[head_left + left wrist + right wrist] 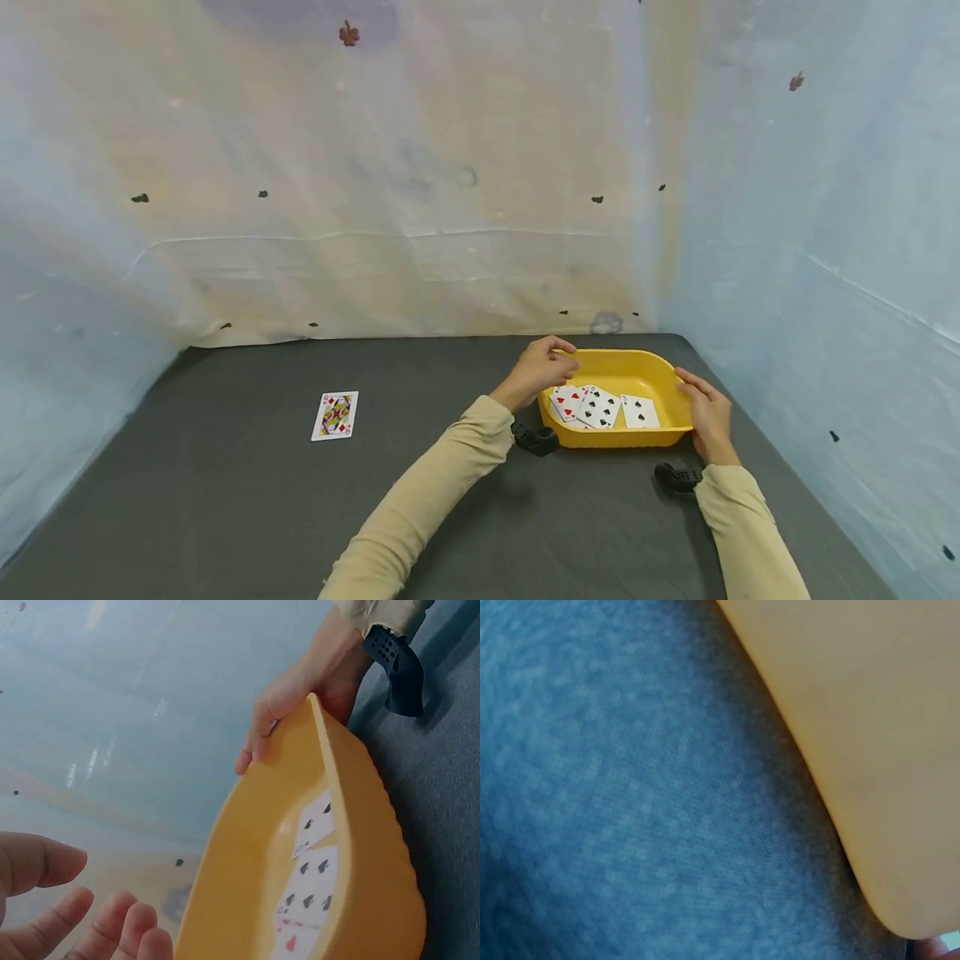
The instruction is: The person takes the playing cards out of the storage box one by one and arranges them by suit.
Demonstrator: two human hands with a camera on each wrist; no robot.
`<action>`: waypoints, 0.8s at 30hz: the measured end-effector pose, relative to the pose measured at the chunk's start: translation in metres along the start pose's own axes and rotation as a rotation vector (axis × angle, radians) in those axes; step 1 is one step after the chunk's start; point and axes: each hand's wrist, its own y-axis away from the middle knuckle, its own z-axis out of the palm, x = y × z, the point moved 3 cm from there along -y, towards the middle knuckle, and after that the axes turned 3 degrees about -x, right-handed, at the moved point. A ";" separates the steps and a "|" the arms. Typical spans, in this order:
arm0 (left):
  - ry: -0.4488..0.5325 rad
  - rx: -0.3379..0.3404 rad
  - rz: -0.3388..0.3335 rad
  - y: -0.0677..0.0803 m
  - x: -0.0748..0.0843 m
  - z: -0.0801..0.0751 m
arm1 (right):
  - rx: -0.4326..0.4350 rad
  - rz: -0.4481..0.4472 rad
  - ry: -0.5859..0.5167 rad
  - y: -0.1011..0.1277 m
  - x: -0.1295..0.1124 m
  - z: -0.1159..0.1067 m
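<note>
A yellow plastic basin (622, 439) stands toward the back right of the dark table. Several playing cards lie face up inside it, among them a hearts card (567, 398), a spades card (598, 410) and another black-suited card (640, 411). My right hand (708, 417) grips the basin's right end at the rim. Over the left end hovers my left hand (538, 371); its loosely bent fingers (109, 926) hold nothing in the left wrist view. Far to the left, a face card with red diamonds (335, 416) lies face up on the table.
The table (225, 500) has a dark grey cloth cover. Pale patterned sheeting (420, 167) hangs behind it and along both sides, close to the basin's right. Black wrist devices (534, 439) hang below both sleeves.
</note>
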 end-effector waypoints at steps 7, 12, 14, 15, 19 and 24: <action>-0.106 0.047 -0.003 -0.004 -0.008 0.018 | 0.017 -0.018 -0.008 0.002 0.001 -0.001; -0.104 0.057 -0.022 -0.004 -0.013 0.026 | -0.001 -0.013 -0.014 0.005 0.000 0.003; -0.094 0.062 -0.030 -0.005 -0.017 0.030 | -0.010 -0.018 -0.001 0.005 0.000 0.004; -0.094 0.065 -0.035 -0.006 -0.019 0.033 | -0.012 -0.017 0.004 0.005 -0.001 0.005; -0.135 0.085 -0.046 -0.010 -0.025 0.040 | -0.007 -0.017 0.005 0.006 -0.001 0.005; -0.239 0.132 -0.039 -0.013 -0.029 0.046 | -0.005 -0.017 -0.011 0.008 0.000 0.004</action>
